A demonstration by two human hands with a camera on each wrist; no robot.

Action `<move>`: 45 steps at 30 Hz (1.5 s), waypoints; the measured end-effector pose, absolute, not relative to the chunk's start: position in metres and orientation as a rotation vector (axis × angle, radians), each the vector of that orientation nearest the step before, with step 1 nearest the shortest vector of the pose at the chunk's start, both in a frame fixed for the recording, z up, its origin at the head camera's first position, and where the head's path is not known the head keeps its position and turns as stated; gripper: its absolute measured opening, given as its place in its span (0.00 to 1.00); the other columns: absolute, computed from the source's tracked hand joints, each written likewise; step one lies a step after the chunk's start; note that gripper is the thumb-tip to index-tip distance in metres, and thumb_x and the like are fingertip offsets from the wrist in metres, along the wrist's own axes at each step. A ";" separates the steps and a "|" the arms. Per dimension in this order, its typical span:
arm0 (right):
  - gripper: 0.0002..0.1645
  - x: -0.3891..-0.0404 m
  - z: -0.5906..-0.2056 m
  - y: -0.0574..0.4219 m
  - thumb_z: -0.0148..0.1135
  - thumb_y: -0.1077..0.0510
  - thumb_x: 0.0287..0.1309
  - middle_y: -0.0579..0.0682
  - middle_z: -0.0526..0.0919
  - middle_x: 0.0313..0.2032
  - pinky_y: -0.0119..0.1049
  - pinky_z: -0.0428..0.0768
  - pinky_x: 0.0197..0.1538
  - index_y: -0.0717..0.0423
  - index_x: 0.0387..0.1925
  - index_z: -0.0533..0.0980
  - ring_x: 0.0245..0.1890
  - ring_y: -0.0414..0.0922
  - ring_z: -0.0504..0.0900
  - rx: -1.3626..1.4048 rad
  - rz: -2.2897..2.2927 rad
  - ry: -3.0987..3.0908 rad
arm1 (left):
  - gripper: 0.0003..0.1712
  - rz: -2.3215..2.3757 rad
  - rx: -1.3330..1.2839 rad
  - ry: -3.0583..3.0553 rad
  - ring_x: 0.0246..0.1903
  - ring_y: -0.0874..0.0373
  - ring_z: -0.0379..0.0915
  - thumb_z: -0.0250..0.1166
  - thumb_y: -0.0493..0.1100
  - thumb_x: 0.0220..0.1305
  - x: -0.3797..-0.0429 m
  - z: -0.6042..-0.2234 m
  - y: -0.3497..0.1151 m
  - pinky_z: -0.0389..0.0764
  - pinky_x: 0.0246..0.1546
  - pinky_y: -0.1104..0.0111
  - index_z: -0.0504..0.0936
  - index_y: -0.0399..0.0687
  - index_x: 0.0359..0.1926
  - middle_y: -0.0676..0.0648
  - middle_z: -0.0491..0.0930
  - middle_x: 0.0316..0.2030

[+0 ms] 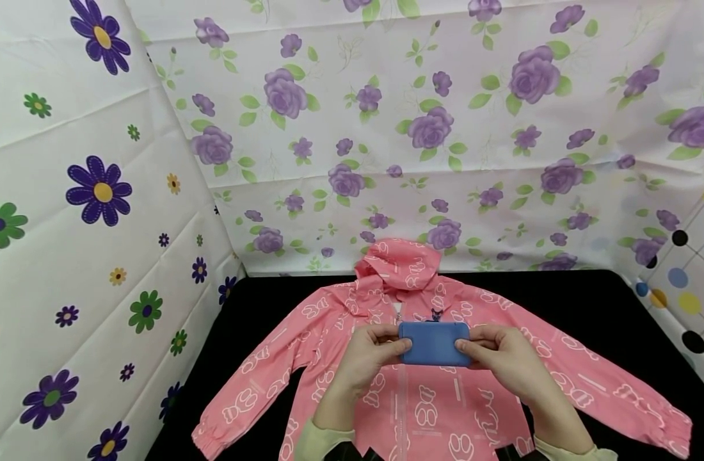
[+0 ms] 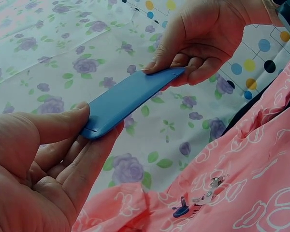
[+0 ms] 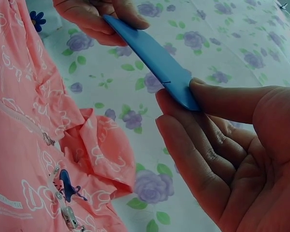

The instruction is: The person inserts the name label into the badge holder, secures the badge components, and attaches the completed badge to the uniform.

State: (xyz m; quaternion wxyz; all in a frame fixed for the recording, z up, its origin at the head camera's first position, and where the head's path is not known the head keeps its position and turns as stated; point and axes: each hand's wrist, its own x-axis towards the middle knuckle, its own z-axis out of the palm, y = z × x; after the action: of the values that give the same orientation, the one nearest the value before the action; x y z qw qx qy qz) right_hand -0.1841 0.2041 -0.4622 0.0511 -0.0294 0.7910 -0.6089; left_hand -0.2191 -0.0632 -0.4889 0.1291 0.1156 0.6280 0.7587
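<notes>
Both hands hold up a flat blue card holder [image 1: 435, 344] by its short ends, above the front of a pink hooded jacket [image 1: 427, 410]. My left hand [image 1: 372, 355] pinches the left end, thumb on the near face and fingers behind. The right end is pinched the same way by my right hand [image 1: 498, 352]. In the wrist views the card holder [image 2: 128, 101] looks thin, with a short slit near an end. A small dark blue figure with a metal clip [image 3: 67, 193] sits on the jacket's chest, partly hidden by the card holder in the head view.
The jacket lies spread on a black table [image 1: 559, 291], sleeves out to both sides and its hood [image 1: 398, 262] toward the back. Flowered white cloth [image 1: 340, 128] hangs behind; a daisy-print cloth [image 1: 98, 269] stands left and a dotted one [image 1: 688, 282] right.
</notes>
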 end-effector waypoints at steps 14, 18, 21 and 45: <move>0.19 -0.184 -0.461 0.201 0.76 0.53 0.67 0.55 0.91 0.34 0.36 0.90 0.39 0.68 0.45 0.86 0.34 0.46 0.91 0.028 -1.817 2.470 | 0.16 2.212 0.282 1.829 0.33 0.57 0.89 0.73 0.29 0.67 -0.220 -0.491 -0.061 0.90 0.42 0.63 0.86 0.22 0.53 0.39 0.89 0.37; 0.22 -0.185 -0.460 0.201 0.77 0.54 0.65 0.57 0.91 0.35 0.36 0.90 0.39 0.71 0.47 0.86 0.33 0.47 0.91 0.064 -1.829 2.470 | 0.16 2.214 0.274 1.836 0.34 0.55 0.90 0.73 0.29 0.67 -0.220 -0.491 -0.061 0.90 0.41 0.63 0.87 0.23 0.53 0.35 0.89 0.38; 0.23 -0.185 -0.459 0.201 0.78 0.54 0.64 0.57 0.91 0.35 0.36 0.90 0.38 0.71 0.47 0.86 0.33 0.48 0.91 0.084 -1.826 2.476 | 0.16 2.217 0.259 1.844 0.35 0.54 0.90 0.73 0.29 0.67 -0.219 -0.490 -0.060 0.90 0.41 0.62 0.87 0.24 0.54 0.33 0.89 0.40; 0.25 -0.185 -0.465 0.190 0.76 0.54 0.68 0.59 0.91 0.43 0.35 0.90 0.42 0.70 0.57 0.84 0.37 0.46 0.92 0.017 -1.913 2.499 | 0.21 2.216 0.281 1.831 0.38 0.55 0.88 0.74 0.35 0.68 -0.220 -0.486 -0.065 0.90 0.45 0.62 0.84 0.24 0.57 0.41 0.86 0.41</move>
State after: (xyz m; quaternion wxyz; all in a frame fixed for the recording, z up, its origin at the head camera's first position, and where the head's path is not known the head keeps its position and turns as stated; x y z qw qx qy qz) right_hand -0.1851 0.1899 -0.4645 -0.0027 0.0055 0.7940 -0.6079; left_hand -0.2204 -0.0654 -0.4855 0.1265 0.0965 0.6289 0.7611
